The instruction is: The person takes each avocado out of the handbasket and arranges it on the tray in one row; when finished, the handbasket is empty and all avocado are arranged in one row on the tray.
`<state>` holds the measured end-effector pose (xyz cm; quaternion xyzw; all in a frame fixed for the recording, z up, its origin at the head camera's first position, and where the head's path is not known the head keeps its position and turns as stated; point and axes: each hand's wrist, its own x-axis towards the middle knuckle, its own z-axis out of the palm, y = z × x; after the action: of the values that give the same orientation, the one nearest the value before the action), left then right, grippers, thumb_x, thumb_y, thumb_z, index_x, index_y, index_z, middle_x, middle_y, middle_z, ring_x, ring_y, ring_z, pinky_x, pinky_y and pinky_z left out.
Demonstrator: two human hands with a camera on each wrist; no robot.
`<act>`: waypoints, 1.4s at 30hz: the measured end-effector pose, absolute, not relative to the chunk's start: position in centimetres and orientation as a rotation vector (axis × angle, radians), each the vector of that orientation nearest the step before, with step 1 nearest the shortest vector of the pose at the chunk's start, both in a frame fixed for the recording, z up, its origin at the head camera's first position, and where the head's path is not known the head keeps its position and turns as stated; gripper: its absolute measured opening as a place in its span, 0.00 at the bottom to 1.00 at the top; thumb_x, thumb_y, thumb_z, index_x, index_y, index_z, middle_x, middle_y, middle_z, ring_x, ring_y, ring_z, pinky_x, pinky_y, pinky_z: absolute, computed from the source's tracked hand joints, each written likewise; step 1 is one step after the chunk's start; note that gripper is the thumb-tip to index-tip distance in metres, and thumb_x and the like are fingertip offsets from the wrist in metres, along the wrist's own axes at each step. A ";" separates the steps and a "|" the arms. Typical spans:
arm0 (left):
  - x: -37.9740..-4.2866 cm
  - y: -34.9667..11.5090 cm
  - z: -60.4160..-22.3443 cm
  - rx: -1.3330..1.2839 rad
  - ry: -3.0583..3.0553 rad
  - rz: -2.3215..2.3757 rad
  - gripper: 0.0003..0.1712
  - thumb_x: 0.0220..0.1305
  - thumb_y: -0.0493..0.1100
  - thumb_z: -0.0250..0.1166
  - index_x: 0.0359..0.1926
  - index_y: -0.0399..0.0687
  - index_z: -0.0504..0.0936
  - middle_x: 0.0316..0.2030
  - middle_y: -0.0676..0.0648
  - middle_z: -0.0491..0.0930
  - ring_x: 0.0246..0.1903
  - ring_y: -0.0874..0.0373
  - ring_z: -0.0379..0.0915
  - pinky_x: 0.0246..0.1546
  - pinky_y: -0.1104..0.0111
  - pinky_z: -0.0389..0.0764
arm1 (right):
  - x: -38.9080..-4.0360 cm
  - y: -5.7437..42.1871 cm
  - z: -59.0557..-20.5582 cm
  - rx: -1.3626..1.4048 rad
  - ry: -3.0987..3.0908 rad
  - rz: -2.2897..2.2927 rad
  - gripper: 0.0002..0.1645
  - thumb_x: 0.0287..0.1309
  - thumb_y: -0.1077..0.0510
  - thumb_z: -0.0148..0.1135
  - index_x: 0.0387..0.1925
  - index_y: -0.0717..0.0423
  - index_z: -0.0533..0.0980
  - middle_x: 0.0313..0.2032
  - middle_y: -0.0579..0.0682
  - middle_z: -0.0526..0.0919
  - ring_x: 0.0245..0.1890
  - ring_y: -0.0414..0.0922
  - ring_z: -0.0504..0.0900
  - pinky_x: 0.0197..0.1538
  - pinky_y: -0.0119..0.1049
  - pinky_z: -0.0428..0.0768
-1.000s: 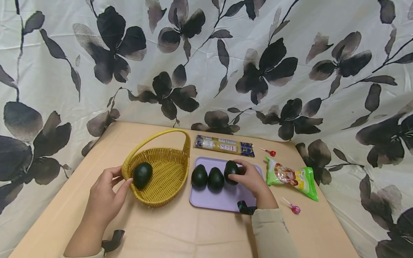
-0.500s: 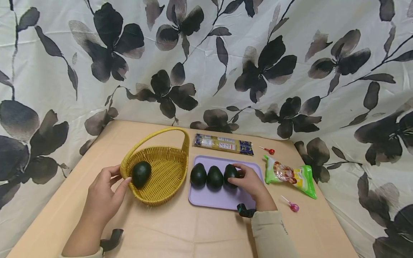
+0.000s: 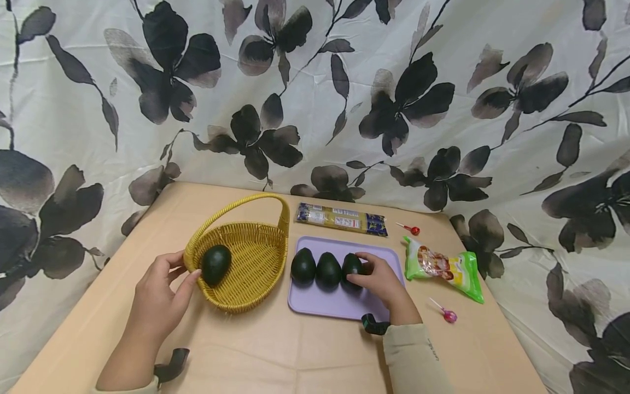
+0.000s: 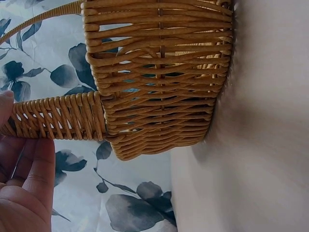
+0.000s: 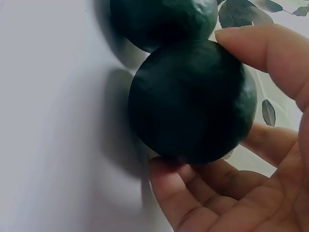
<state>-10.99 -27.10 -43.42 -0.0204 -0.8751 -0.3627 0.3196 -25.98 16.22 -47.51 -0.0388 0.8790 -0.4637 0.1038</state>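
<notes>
Within the lilac tray [image 3: 320, 307], the right hand [image 3: 383, 278] grips an egg-shaped avocado [image 3: 351, 268], near-black green with a dull sheen; left of the tray, the left hand [image 3: 159, 295] pinches the yellow basket [image 3: 253, 273] by its handle [image 4: 60, 116].

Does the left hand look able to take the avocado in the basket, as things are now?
Probably yes: the avocado lies in the basket, close to the left hand, with nothing covering it. That hand grips the handle, though, so it would likely need to let go first.
</notes>
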 end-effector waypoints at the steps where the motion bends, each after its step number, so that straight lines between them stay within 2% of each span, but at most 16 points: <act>1: -11.0 -27.1 -43.4 -0.050 -2.303 -0.955 0.28 0.58 0.28 0.73 0.58 0.30 0.71 0.54 0.38 0.79 0.51 0.38 0.81 0.56 0.97 0.65 | -25.9 16.2 -47.4 -0.111 2.593 -1.365 0.44 0.48 0.51 0.81 0.68 0.47 0.74 0.53 0.59 0.84 0.52 0.52 0.81 0.56 0.48 0.83; 7: -11.0 -27.1 -43.3 -0.045 -2.309 -0.963 0.29 0.58 0.28 0.73 0.58 0.30 0.71 0.54 0.38 0.79 0.52 0.38 0.81 0.56 0.97 0.65 | -25.9 16.3 -47.5 -0.083 2.587 -1.334 0.47 0.48 0.47 0.82 0.70 0.43 0.72 0.58 0.59 0.81 0.57 0.55 0.79 0.59 0.53 0.82; 10: -11.0 -27.1 -43.3 -0.044 -2.307 -0.965 0.29 0.58 0.28 0.73 0.58 0.30 0.71 0.54 0.38 0.79 0.52 0.38 0.81 0.56 0.97 0.65 | -25.7 16.5 -47.5 -0.087 2.596 -1.321 0.47 0.52 0.45 0.79 0.72 0.44 0.70 0.61 0.60 0.80 0.60 0.56 0.78 0.61 0.55 0.81; 15: -11.0 -27.1 -43.3 -0.046 -2.300 -0.963 0.29 0.57 0.27 0.73 0.58 0.30 0.71 0.54 0.37 0.79 0.52 0.38 0.81 0.56 0.97 0.65 | -25.3 16.7 -47.0 -0.099 2.572 -1.403 0.42 0.60 0.47 0.73 0.73 0.51 0.69 0.61 0.63 0.79 0.60 0.59 0.79 0.53 0.47 0.89; 19: -11.0 -27.1 -43.3 -0.050 -2.301 -0.959 0.29 0.57 0.27 0.74 0.58 0.30 0.71 0.53 0.37 0.79 0.52 0.38 0.81 0.56 0.97 0.65 | -25.1 16.9 -46.9 -0.115 2.543 -1.461 0.38 0.62 0.50 0.72 0.71 0.54 0.70 0.60 0.64 0.80 0.57 0.58 0.81 0.48 0.41 0.90; 27: -11.0 -27.0 -43.3 -0.038 -2.311 -0.965 0.29 0.58 0.28 0.73 0.58 0.30 0.71 0.53 0.38 0.79 0.52 0.38 0.82 0.56 0.97 0.65 | -25.0 17.1 -46.8 -0.140 2.559 -1.430 0.37 0.63 0.48 0.71 0.70 0.54 0.71 0.60 0.63 0.80 0.56 0.57 0.82 0.51 0.43 0.89; 35: -11.0 -26.9 -43.1 -0.059 -2.309 -0.967 0.29 0.58 0.27 0.73 0.58 0.30 0.71 0.54 0.37 0.79 0.52 0.38 0.82 0.57 0.97 0.65 | -24.8 17.3 -45.3 -0.133 2.616 -1.346 0.34 0.66 0.48 0.68 0.70 0.50 0.72 0.61 0.60 0.81 0.57 0.57 0.82 0.56 0.50 0.87; 42: -10.9 -27.1 -43.1 -0.064 -2.302 -0.959 0.28 0.58 0.27 0.73 0.57 0.30 0.71 0.53 0.36 0.79 0.52 0.37 0.82 0.57 0.97 0.65 | -24.8 17.2 -44.0 -0.186 2.618 -1.351 0.32 0.67 0.48 0.67 0.70 0.47 0.72 0.62 0.62 0.79 0.58 0.56 0.81 0.60 0.52 0.85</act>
<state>-10.89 -27.06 -43.13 -0.0244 -0.8749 -0.3645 0.3181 -24.82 17.16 -44.05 -0.0628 0.8828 -0.4558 0.0948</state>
